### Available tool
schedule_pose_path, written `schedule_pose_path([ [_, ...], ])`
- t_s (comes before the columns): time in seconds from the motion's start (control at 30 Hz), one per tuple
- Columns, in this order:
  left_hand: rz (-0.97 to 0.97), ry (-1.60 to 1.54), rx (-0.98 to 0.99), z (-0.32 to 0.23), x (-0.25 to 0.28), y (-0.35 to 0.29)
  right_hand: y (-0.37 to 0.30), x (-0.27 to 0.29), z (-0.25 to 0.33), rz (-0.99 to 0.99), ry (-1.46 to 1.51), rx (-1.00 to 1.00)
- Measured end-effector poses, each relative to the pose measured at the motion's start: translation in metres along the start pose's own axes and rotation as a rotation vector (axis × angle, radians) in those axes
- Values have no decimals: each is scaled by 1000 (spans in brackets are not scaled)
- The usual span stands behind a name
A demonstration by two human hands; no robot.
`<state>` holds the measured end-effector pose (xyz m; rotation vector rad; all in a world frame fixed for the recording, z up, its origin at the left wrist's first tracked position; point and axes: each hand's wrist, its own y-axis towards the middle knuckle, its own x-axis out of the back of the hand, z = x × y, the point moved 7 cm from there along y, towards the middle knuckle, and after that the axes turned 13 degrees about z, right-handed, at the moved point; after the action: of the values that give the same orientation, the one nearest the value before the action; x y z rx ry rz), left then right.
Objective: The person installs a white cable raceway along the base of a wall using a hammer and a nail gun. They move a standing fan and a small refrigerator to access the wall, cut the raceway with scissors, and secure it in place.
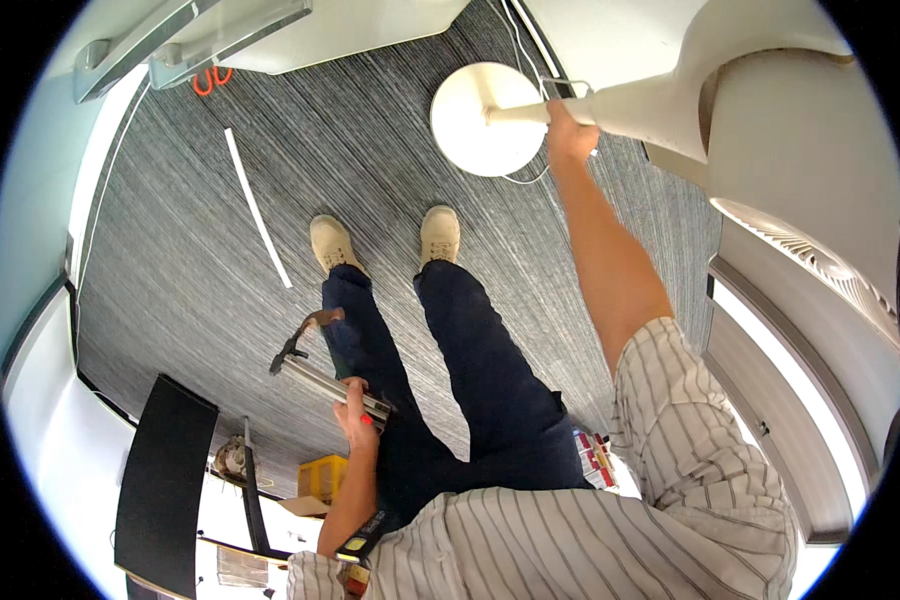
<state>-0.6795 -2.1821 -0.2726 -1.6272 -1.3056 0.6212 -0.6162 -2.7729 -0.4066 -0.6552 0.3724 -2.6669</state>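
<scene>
My right hand [572, 136] is closed around the pole of a white pedestal fan [645, 105], just above its round white base [477, 125]. The large fan head, with slatted openings, fills the right side of the view. Low at my left side, my left hand [355, 415] grips a silver metal rod [315, 377] with a black fitting at its far end. A curved brown piece [320, 320] hangs from that fitting; I cannot make out its exact kind.
On the grey carpet lies a white strip [256, 205], left of my shoes. Orange loops [210, 80] sit near the far wall. Thin cables run by the fan base. A black panel [165, 490] and a yellow box [322, 478] are at the lower left; a cabinet [770, 385] stands right.
</scene>
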Motion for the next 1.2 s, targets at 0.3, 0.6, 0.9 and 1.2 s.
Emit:
schedule_pose_path([
  [0.3, 23, -89, -16, 13, 0, -25, -107, 51, -22, -127, 64, -23],
  [0.6, 266, -135, -10, 62, -14, -24, -193, 159, -121, -378, 55, -170],
  [0.9, 391, 259, -87, 108, 2, -19, -258, 264, -188, -699, 180, -260],
  [1.2, 301, 204, -43, 135, 6, -17, -316, 349, -274, -936, 190, -570],
])
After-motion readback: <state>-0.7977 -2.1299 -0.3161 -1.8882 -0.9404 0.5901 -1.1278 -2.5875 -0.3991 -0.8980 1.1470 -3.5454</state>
